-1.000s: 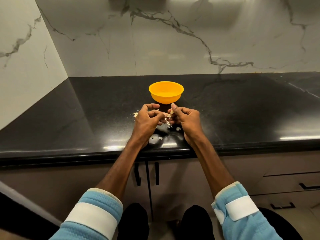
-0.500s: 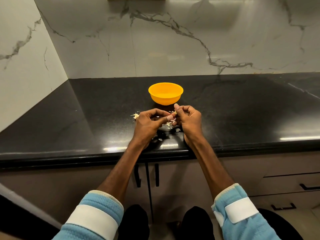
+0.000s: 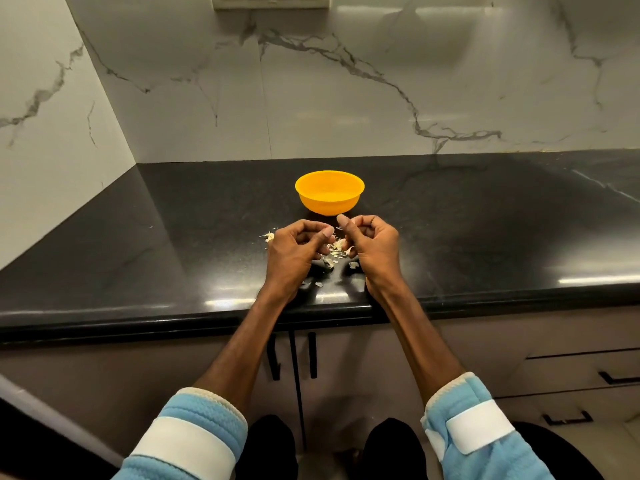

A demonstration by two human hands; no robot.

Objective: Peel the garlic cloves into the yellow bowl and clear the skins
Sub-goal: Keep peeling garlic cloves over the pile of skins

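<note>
Black stone counter (image 3: 138, 265) met marble walls at the back and on the left, forming a corner. Its rounded front edge ran beneath my wrists, and its surface extended well beyond my hands on both sides. Two vertical cabinet handles (image 3: 312, 355) hung below that edge.

One yellow bowl (image 3: 329, 200) stood upright toward the back, just beyond my knuckles and apart from both hands. Garlic skins (image 3: 336, 249) lay in one main heap between my two hands. A second, smaller cluster (image 3: 269, 236) lay just outside my left hand (image 3: 294, 252), and a few stray flakes (image 3: 318, 284) lay nearer the front edge.

Left hand: fingers curled inward, thumb stretched toward my right hand (image 3: 375, 247). Right hand: fingers curled, thumb raised toward the bowl's base. My hands were near each other but apart. I could not tell whether either curled hand enclosed a clove.
</note>
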